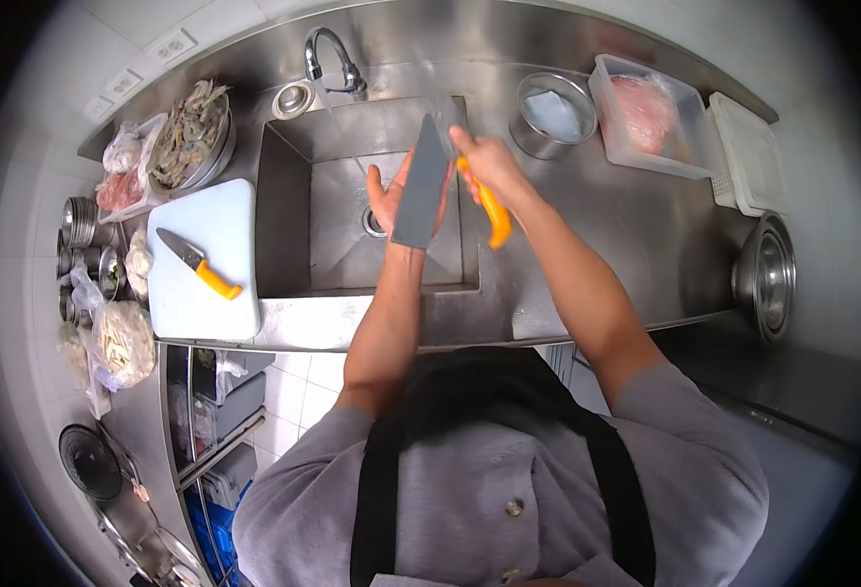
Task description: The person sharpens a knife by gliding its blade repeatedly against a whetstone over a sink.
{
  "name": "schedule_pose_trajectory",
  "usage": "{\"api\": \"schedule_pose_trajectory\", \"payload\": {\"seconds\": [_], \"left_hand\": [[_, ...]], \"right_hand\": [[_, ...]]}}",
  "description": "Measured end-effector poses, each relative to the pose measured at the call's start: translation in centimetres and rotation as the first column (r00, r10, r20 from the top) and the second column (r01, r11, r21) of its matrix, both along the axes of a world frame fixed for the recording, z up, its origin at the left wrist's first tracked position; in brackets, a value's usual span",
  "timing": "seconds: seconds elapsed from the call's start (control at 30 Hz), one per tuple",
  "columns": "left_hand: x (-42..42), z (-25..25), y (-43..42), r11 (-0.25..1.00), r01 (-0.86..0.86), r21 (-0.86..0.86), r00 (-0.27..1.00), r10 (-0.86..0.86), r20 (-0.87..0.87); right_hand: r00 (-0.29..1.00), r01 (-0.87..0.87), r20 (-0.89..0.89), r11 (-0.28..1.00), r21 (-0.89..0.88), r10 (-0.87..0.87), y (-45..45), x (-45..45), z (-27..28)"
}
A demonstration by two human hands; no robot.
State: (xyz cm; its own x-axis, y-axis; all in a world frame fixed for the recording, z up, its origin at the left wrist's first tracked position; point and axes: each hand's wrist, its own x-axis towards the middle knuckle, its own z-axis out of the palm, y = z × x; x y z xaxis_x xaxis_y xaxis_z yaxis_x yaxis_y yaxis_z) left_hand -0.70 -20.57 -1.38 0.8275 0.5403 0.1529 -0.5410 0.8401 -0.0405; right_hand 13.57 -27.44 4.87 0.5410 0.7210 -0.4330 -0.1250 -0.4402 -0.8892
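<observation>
Through the head camera I have my left hand (pixel 387 203) palm up over the sink (pixel 289 230), fingers spread loose and thumb out, with a grey slab (pixel 423 191) lying across the palm, its near end over the wrist. My right hand (pixel 490 161) is clenched round the orange handle of a knife (pixel 496 220), just right of the slab; the blade blurs upward, so I cannot tell whether it touches the slab.

Left of the sink I see a steel bowl (pixel 220 152) heaped with shrimp (pixel 188 127), and beside it a tub (pixel 145 203) holding reddish and whitish pieces, some bagged. Nearer me, a clear bag (pixel 125 342) is full of pale strips. Between the bag and the sink, a second knife (pixel 212 275) lies on the white board (pixel 191 313).

On the right, a steel pot (pixel 545 150) holds something whitish, too unclear for me to name. Next to it, a clear box (pixel 670 163) carries a pink mass (pixel 646 112) in plastic wrapping. Beyond it is a white basket (pixel 751 157); nearer me, steel bowls (pixel 768 276) stand tipped on their sides, one within another.
</observation>
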Motion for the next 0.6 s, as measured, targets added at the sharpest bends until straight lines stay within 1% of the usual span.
{"api": "schedule_pose_trajectory", "payload": {"seconds": [0.03,0.07,0.1,0.13,0.2,0.27,0.3,0.33,0.37,0.4,0.43,0.5,0.6], "left_hand": [[0.1,1.1,-0.6,0.996,-0.092,-0.020,0.974,0.086,-0.209],[0.0,1.7,-0.7,0.996,-0.092,-0.019,0.975,0.086,-0.206],[-0.3,2.0,-0.7,0.994,-0.108,-0.022,0.966,0.099,-0.238],[-0.6,2.0,-0.6,0.991,-0.130,-0.026,0.956,0.119,-0.269],[-0.9,0.9,0.7,0.986,-0.166,-0.029,0.959,0.154,-0.237],[-1.1,-1.5,3.3,0.980,-0.197,-0.023,0.961,0.189,-0.202],[-1.3,-3.2,4.8,0.990,-0.138,-0.003,0.990,0.138,-0.019],[-1.4,-4.2,5.5,0.996,-0.079,0.027,0.984,0.074,0.162],[-1.3,-3.4,5.6,0.997,-0.078,0.024,0.984,0.073,0.161],[-1.2,-1.7,5.6,0.987,-0.160,-0.014,0.987,0.159,-0.034],[-1.1,-0.5,5.6,0.969,-0.245,-0.034,0.946,0.231,-0.229],[-1.1,0.0,5.6,0.974,-0.224,-0.041,0.953,0.210,-0.218],[-0.7,0.4,5.0,0.981,-0.191,-0.040,0.966,0.181,-0.184]], "right_hand": [[1.000,0.006,0.006,1.000,0.003,-0.006,0.7,1.0,0.3],[0.991,0.117,-0.073,0.993,0.034,-0.114,1.3,1.7,0.5],[0.964,0.224,-0.157,0.973,0.052,-0.214,1.7,1.8,0.6],[0.972,0.205,-0.133,0.977,0.060,-0.196,0.7,1.6,1.2],[0.998,0.036,-0.047,0.999,0.034,-0.035,-2.8,0.5,2.3],[0.990,-0.120,0.061,0.982,-0.144,0.130,-6.8,-1.5,3.3],[0.977,-0.195,0.042,0.961,-0.194,0.207,-9.0,-2.5,3.6],[0.961,-0.265,0.019,0.933,-0.243,0.277,-11.2,-3.3,3.7],[0.954,-0.288,0.003,0.917,-0.277,0.301,-13.3,-4.1,3.7],[0.947,-0.310,-0.014,0.898,-0.312,0.322,-15.0,-4.8,3.7],[0.947,-0.308,-0.016,0.898,-0.315,0.319,-16.1,-5.2,4.0],[0.925,-0.376,-0.098,0.853,-0.363,0.367,-17.5,-5.8,4.8],[0.928,-0.359,-0.039,0.864,-0.354,0.370,-15.7,-5.8,3.9]]}}
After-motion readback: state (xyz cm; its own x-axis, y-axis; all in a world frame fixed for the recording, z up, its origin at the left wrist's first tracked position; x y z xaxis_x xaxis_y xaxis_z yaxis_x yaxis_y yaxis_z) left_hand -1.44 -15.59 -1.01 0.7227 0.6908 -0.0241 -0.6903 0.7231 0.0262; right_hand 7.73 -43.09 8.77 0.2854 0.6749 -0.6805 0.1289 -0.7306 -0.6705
